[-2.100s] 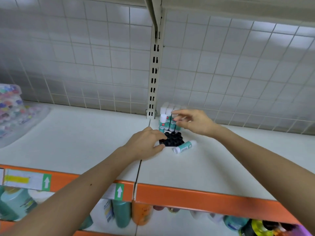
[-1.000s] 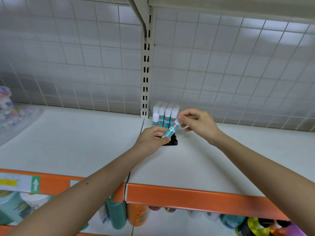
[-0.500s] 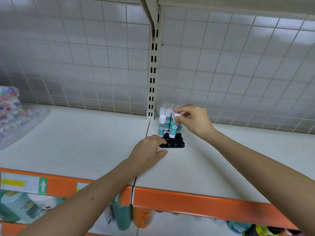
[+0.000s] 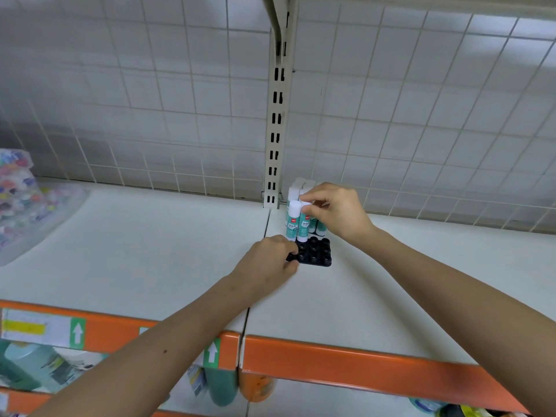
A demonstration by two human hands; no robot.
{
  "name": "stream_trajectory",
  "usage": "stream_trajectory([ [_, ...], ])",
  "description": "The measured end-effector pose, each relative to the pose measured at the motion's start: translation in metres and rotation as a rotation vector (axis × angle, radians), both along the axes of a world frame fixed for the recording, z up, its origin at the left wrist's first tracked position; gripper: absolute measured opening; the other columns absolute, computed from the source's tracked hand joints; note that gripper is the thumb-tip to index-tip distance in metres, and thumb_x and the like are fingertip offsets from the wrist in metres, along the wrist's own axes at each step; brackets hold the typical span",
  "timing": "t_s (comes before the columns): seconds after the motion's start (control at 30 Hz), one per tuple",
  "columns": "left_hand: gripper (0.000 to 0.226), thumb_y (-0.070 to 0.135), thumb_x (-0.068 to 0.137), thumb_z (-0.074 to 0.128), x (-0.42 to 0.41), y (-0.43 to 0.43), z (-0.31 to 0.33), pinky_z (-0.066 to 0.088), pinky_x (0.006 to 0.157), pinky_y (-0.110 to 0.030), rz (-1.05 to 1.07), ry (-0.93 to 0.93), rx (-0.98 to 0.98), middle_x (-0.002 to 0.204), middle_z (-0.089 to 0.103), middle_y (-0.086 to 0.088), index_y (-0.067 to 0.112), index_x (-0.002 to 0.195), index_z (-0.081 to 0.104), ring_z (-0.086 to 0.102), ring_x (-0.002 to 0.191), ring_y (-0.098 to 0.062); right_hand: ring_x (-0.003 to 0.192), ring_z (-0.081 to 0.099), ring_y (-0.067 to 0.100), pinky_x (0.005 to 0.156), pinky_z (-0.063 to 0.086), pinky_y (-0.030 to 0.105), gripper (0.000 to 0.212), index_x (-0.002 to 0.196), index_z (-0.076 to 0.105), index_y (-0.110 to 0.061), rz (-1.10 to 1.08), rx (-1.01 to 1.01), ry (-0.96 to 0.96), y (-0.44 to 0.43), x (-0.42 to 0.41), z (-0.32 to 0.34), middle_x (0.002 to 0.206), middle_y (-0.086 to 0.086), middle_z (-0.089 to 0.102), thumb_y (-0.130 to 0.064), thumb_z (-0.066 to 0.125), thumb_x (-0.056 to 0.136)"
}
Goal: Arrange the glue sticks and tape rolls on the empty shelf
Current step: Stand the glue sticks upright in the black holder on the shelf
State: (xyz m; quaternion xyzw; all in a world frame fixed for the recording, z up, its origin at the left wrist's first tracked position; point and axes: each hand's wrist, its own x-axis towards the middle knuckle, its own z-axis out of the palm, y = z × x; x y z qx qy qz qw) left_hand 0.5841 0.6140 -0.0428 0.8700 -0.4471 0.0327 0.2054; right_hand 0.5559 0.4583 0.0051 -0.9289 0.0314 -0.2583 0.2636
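Observation:
A black holder tray (image 4: 317, 256) with round sockets sits on the white shelf (image 4: 150, 251) beside the slotted upright. Several white-capped, teal-labelled glue sticks (image 4: 292, 222) stand upright in its back rows. My right hand (image 4: 338, 213) pinches the white cap of one glue stick (image 4: 304, 227) standing in a socket in front of them. My left hand (image 4: 267, 261) grips the tray's front left corner. The front sockets are bare. No tape rolls are in view.
A slotted metal upright (image 4: 275, 130) and wire-grid back panel rise behind the tray. A clear bag of colourful small items (image 4: 21, 203) lies at the far left. The orange shelf edge (image 4: 346, 367) runs along the front, with bottles on the shelf below.
My right hand picked up the glue stick that lay beside the tray and stood it upright in a socket. My left hand stayed at the tray's front left corner.

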Motion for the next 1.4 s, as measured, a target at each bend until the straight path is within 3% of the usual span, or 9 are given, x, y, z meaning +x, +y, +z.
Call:
stream_trajectory([
  [0.37, 0.026, 0.015, 0.092, 0.046, 0.005, -0.009, 0.002, 0.041, 0.082, -0.027, 0.009, -0.051, 0.038, 0.114, 0.057, -0.011, 0.007, 0.109, 0.063, 0.055, 0.099, -0.024, 0.068, 0.056, 0.016, 0.067, 0.042, 0.003, 0.016, 0.089, 0.073, -0.002, -0.079, 0.089, -0.107, 0.005, 0.000, -0.013, 0.088, 0.017, 0.065, -0.004, 0.073, 0.073],
  [0.63, 0.024, 0.016, 0.090, 0.049, 0.007, -0.009, 0.002, 0.044, 0.083, -0.029, 0.000, -0.035, 0.038, 0.112, 0.057, -0.010, 0.008, 0.106, 0.064, 0.056, 0.097, -0.025, 0.073, 0.058, 0.025, 0.077, 0.050, 0.038, 0.016, 0.093, 0.071, -0.002, -0.115, 0.017, -0.077, 0.016, -0.006, -0.015, 0.091, 0.016, 0.060, -0.006, 0.068, 0.078],
  [0.77, 0.023, 0.024, 0.088, 0.056, 0.012, 0.001, 0.008, 0.045, 0.084, -0.027, -0.027, 0.078, -0.058, 0.102, 0.064, -0.004, 0.013, 0.104, 0.066, 0.058, 0.092, -0.018, 0.068, 0.055, 0.008, 0.067, 0.045, 0.006, 0.034, 0.114, 0.063, -0.016, -0.036, 0.136, 0.059, 0.008, -0.016, -0.001, 0.100, 0.001, 0.058, -0.018, 0.068, 0.080],
  [0.9, 0.013, 0.019, 0.088, 0.055, 0.029, 0.008, 0.017, 0.045, 0.077, -0.016, 0.093, 0.248, -0.315, 0.086, 0.067, 0.004, 0.016, 0.086, 0.067, 0.058, 0.078, -0.008, 0.075, 0.060, 0.015, 0.067, 0.041, 0.007, 0.035, 0.117, 0.059, -0.021, -0.180, 0.280, 0.009, -0.016, -0.025, 0.006, 0.105, -0.002, 0.060, -0.025, 0.064, 0.083],
  [1.0, 0.022, 0.024, 0.093, 0.049, 0.043, -0.001, 0.019, 0.039, 0.081, -0.012, 0.223, 0.437, -0.462, 0.101, 0.064, 0.003, 0.018, 0.107, 0.065, 0.058, 0.092, -0.013, 0.087, 0.061, 0.018, 0.079, 0.041, 0.017, 0.039, 0.121, 0.057, -0.019, -0.301, 0.260, 0.050, -0.030, -0.028, 0.003, 0.117, 0.003, 0.059, -0.029, 0.064, 0.083],
  [1.07, 0.033, 0.030, 0.096, 0.042, 0.051, -0.010, 0.020, 0.039, 0.103, -0.029, 0.225, 0.583, -0.520, 0.124, 0.059, 0.000, 0.020, 0.123, 0.057, 0.053, 0.115, -0.017, 0.095, 0.062, 0.019, 0.084, 0.037, 0.016, 0.044, 0.124, 0.054, -0.018, -0.318, 0.245, 0.099, -0.033, -0.028, 0.001, 0.124, 0.004, 0.057, -0.029, 0.064, 0.083],
  [1.17, 0.040, 0.036, 0.098, 0.032, 0.055, -0.021, 0.028, 0.031, 0.112, -0.040, 0.134, 0.667, -0.519, 0.141, 0.045, 0.005, 0.025, 0.135, 0.045, 0.039, 0.132, -0.013, 0.100, 0.063, 0.017, 0.080, 0.032, 0.007, 0.046, 0.125, 0.054, -0.020, -0.296, 0.272, 0.124, -0.030, -0.025, 0.000, 0.126, 0.005, 0.058, -0.027, 0.066, 0.082],
  [1.27, 0.040, 0.042, 0.098, 0.030, 0.054, -0.030, 0.034, 0.022, 0.115, -0.033, 0.060, 0.670, -0.469, 0.144, 0.041, 0.010, 0.034, 0.134, 0.045, 0.034, 0.134, -0.010, 0.103, 0.063, 0.017, 0.072, 0.030, -0.003, 0.042, 0.123, 0.056, -0.018, -0.245, 0.267, 0.141, -0.025, -0.020, -0.002, 0.120, 0.007, 0.062, -0.019, 0.067, 0.081],
  [1.4, 0.042, 0.038, 0.100, 0.022, 0.055, -0.033, 0.033, 0.021, 0.105, -0.021, 0.040, 0.588, -0.409, 0.145, 0.039, 0.007, 0.031, 0.132, 0.048, 0.032, 0.136, -0.012, 0.097, 0.065, 0.020, 0.077, 0.034, 0.003, 0.038, 0.118, 0.061, -0.013, -0.233, 0.264, 0.113, -0.026, -0.011, -0.006, 0.116, 0.009, 0.065, -0.007, 0.065, 0.081],
])
